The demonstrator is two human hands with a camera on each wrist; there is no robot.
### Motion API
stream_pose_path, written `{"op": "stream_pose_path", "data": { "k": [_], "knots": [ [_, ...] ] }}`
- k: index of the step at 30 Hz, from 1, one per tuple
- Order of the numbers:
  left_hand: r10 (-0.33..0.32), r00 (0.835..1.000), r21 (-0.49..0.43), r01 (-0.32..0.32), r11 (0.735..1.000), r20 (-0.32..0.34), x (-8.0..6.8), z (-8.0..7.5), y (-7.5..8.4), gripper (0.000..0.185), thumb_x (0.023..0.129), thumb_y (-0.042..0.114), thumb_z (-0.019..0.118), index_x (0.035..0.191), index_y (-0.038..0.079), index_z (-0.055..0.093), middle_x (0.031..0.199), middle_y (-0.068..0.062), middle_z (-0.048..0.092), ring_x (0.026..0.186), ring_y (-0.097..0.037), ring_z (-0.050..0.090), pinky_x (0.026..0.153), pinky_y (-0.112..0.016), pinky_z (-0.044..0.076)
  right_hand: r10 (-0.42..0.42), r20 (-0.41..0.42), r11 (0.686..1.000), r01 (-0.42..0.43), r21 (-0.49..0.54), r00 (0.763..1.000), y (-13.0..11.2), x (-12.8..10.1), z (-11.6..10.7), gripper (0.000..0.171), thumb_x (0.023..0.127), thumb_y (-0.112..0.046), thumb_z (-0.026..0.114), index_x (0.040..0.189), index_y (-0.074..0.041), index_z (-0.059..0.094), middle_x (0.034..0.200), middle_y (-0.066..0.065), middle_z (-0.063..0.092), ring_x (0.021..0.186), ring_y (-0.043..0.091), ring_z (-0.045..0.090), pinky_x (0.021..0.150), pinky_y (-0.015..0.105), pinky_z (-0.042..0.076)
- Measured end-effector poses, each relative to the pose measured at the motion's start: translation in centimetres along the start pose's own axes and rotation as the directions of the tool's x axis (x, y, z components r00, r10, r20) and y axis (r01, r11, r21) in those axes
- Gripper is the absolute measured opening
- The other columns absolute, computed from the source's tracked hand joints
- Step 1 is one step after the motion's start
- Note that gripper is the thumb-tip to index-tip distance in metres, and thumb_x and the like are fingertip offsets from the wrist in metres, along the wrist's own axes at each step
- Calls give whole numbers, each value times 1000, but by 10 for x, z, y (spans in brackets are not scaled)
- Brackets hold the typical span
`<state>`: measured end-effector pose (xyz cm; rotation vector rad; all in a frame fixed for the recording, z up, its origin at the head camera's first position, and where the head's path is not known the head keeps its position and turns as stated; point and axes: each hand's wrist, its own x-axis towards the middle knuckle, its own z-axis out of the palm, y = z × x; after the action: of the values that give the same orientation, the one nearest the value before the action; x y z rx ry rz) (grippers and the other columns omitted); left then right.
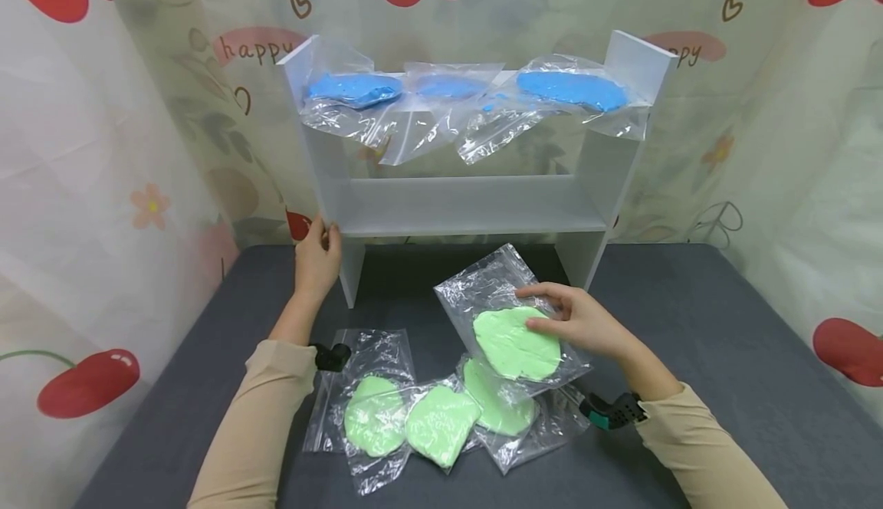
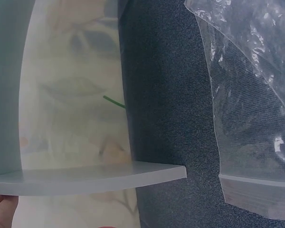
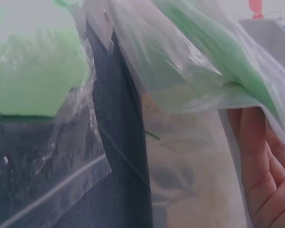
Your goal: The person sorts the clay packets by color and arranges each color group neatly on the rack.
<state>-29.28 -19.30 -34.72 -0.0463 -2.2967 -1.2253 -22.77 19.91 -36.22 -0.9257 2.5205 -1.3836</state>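
My right hand [image 1: 545, 310] pinches a clear zip bag of flat green dough [image 1: 513, 344] and holds it tilted just above the table; the thumb lies on top. In the right wrist view the fingers [image 3: 261, 156] are under that bag [image 3: 204, 52]. My left hand [image 1: 323, 237] grips the left side panel of a white shelf unit [image 1: 469, 206] at the level of its lower board. The left wrist view shows that board [image 2: 85, 178] and a fingertip [image 2: 2, 211]. Three more green dough bags [image 1: 414, 417] lie on the table in front of me.
Three bags of blue dough [image 1: 455, 91] lie along the shelf's top board. The shelf stands on a dark grey table [image 1: 690, 302], backed by a printed curtain [image 1: 83, 149]. The lower board holds nothing.
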Motion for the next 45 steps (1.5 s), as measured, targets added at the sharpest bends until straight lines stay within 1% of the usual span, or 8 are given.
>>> {"op": "stream_pose_path", "data": {
  "k": [6, 12, 16, 20, 25, 29, 36, 45],
  "knots": [
    [5, 1000, -4, -5, 1000, -17, 0, 1, 1, 35, 97, 17, 41, 128, 3, 49, 130, -23, 55, 115, -37, 57, 87, -51, 51, 20, -60, 1000, -20, 7, 998, -9, 9, 4, 40, 90, -20, 63, 128, -15, 54, 131, 14, 54, 36, 7, 19, 38, 24, 30],
    [7, 1000, -13, -7, 1000, -29, -1, 2, 0, 35, 97, 17, 42, 129, 3, 49, 127, -24, 57, 113, -37, 59, 85, -51, 51, 29, -111, 999, -26, 30, 993, -17, 18, 9, 35, 89, -20, 63, 123, -13, 57, 124, 12, 58, 39, 5, 20, 41, 24, 31],
    [4, 999, -15, -4, 1000, -35, -1, 3, -2, 35, 98, 18, 41, 129, 4, 50, 126, -24, 57, 112, -37, 60, 84, -51, 52, 34, -136, 998, -27, 56, 990, -20, 24, 13, 30, 89, -21, 63, 118, -13, 59, 114, 12, 61, 38, 6, 21, 40, 24, 30],
    [4, 999, -11, -4, 1000, -40, -1, 4, -3, 36, 98, 18, 41, 130, 4, 49, 126, -24, 57, 112, -37, 60, 84, -52, 51, 27, -154, 998, -17, 62, 988, -24, 30, 16, 30, 89, -20, 63, 118, -12, 60, 116, 13, 61, 38, 6, 21, 39, 24, 29],
    [13, 999, -6, -13, 1000, -44, -1, 4, -3, 36, 98, 19, 40, 130, 5, 49, 125, -24, 58, 112, -38, 60, 83, -53, 52, 29, -152, 997, -17, 79, 988, -29, 39, 19, 32, 90, -21, 62, 121, -11, 58, 130, 12, 55, 37, 7, 23, 39, 25, 31],
    [15, 999, -9, -15, 1000, -47, 0, 4, -3, 35, 98, 19, 41, 128, 5, 51, 125, -25, 58, 112, -38, 60, 83, -53, 52, 28, -141, 994, -13, 106, 990, -33, 46, 20, 35, 91, -20, 61, 124, -10, 56, 133, 13, 53, 37, 8, 23, 40, 26, 30],
    [12, 999, -6, -12, 1000, -42, 0, 4, -3, 36, 98, 20, 40, 129, 5, 49, 127, -24, 57, 113, -38, 59, 84, -53, 51, 11, -118, 979, 13, 202, 993, -38, 55, 20, 41, 91, -14, 59, 131, -9, 49, 137, 13, 48, 39, 9, 23, 43, 26, 30],
    [11, 999, -12, -11, 1000, -30, 0, 3, -2, 37, 98, 19, 41, 133, 7, 48, 129, -23, 56, 114, -38, 58, 85, -52, 51, -23, -100, 968, 48, 248, 995, -45, 65, 23, 49, 91, -7, 55, 138, -9, 42, 144, 13, 41, 41, 10, 20, 45, 25, 29]
  ]
}}
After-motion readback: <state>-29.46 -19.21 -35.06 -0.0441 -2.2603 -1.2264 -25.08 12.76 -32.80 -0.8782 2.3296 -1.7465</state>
